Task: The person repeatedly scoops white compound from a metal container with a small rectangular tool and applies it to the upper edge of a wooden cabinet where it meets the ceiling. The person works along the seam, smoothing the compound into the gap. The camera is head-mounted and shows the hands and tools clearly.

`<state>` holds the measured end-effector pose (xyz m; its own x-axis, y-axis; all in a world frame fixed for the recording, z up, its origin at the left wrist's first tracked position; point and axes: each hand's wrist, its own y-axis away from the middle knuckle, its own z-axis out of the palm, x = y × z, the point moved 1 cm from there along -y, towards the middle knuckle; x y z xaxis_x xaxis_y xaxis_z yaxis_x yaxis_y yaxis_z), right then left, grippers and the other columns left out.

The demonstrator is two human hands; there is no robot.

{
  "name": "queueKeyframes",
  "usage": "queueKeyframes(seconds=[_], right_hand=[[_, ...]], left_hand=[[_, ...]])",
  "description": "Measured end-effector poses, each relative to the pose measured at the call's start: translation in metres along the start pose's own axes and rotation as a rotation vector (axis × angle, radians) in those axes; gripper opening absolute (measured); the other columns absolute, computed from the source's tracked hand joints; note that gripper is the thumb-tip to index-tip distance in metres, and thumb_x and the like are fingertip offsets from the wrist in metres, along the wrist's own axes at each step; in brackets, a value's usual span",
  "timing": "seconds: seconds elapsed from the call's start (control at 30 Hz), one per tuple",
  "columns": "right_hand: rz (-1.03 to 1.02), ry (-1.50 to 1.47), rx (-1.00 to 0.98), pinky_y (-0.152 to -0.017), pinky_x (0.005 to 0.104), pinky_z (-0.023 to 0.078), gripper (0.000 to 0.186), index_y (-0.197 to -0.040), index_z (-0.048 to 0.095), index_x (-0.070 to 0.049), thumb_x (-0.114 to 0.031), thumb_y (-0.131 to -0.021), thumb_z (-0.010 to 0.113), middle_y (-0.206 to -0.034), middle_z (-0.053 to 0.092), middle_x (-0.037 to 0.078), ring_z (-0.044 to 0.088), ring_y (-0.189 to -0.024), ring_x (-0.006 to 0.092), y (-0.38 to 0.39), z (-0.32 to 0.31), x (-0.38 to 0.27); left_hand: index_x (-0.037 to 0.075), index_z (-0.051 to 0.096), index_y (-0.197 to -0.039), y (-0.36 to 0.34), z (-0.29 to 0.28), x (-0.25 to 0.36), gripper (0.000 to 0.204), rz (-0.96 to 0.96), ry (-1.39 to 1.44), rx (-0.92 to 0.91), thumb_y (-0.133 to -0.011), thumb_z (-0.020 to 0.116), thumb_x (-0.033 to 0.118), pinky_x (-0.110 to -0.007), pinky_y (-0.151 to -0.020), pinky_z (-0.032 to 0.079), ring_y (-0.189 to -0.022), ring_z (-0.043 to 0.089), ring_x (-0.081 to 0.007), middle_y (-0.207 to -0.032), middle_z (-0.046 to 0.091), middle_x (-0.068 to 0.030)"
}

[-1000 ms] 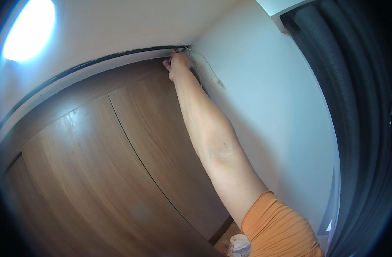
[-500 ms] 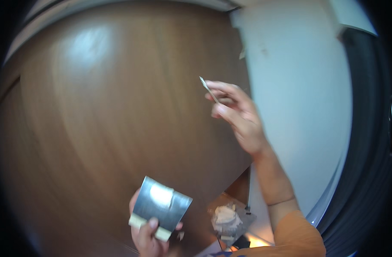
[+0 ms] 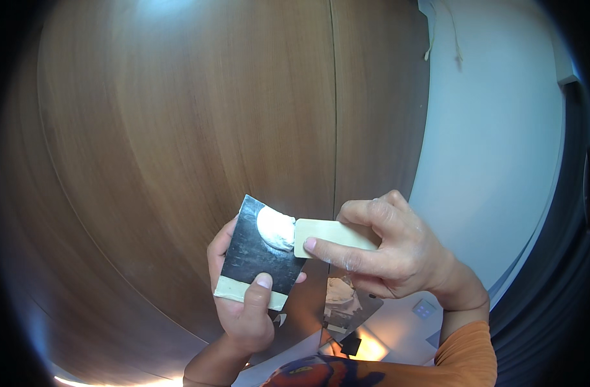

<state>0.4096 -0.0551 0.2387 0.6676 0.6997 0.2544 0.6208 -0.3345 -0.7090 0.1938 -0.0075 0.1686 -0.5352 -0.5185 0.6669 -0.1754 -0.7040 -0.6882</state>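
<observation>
My left hand grips a putty scraper with a dark square blade and a cream strip along its near edge, the thumb pressed over that strip. A white mound of putty sits near the blade's far right side. In my right hand is a cream, flat rectangular spreader, with the index finger stretched along its face. The spreader's left edge meets the right side of the blade beside the putty. White smears mark the right fingers.
A brown wood-grain panel with a vertical seam fills the middle and left. To its right is a pale wall, then a dark curtain. Below my hands lies a bag with pale lumpy material, near a bright light patch.
My right hand has come down and left from beside the panel, bringing the spreader to the scraper's blade. My left hand has risen and moved right. The view has shifted too.
</observation>
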Motion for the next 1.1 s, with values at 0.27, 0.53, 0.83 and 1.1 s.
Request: queueKeyframes(seconds=[0.27,0.53,0.83,1.1], right_hand=[[-0.016,0.094,-0.034,-0.07,0.0325,0.042,0.053,-0.128,0.069,-0.017,-0.019,-0.075,0.077,-0.115,0.06,0.011,0.066,-0.087,0.0169,0.0,0.005,-0.006],[0.241,-0.135,0.021,-0.077,0.0349,0.044,0.042,-0.129,0.066,-0.01,-0.021,-0.088,0.067,-0.114,0.061,0.012,0.06,-0.089,0.0195,0.019,-0.002,0.042],[0.448,-1.13,0.947,-0.074,0.0294,0.043,0.029,-0.129,0.052,-0.003,-0.018,-0.106,0.042,-0.111,0.062,0.01,0.054,-0.08,0.0136,0.0,-0.027,0.154],[0.744,-0.192,1.362,-0.087,0.0444,0.052,0.03,-0.11,0.068,0.008,-0.014,-0.097,0.054,-0.104,0.071,0.025,0.069,-0.097,0.0371,-0.092,-0.117,0.278]], left_hand=[[-0.003,0.017,-0.152,0.003,0.005,-0.006,0.065,0.141,-0.128,-0.091,-0.096,0.047,0.007,-0.038,-0.091,0.062,-0.118,0.063,-0.0289,-0.138,0.047,-0.0282],[0.0,0.013,-0.154,0.008,0.006,0.015,0.074,0.245,-0.154,0.148,-0.092,0.052,0.013,-0.044,-0.083,0.067,-0.114,0.065,-0.037,-0.138,0.045,-0.0298],[0.002,0.028,-0.155,0.022,0.007,0.029,0.078,0.261,-0.21,0.275,-0.091,0.066,0.022,-0.042,-0.073,0.065,-0.11,0.066,-0.0397,-0.134,0.056,-0.0315],[-0.001,0.026,-0.156,0.053,-0.014,0.019,0.075,0.189,-0.292,0.253,-0.093,0.06,0.018,-0.042,-0.079,0.063,-0.114,0.064,-0.0406,-0.14,0.052,-0.0327]])
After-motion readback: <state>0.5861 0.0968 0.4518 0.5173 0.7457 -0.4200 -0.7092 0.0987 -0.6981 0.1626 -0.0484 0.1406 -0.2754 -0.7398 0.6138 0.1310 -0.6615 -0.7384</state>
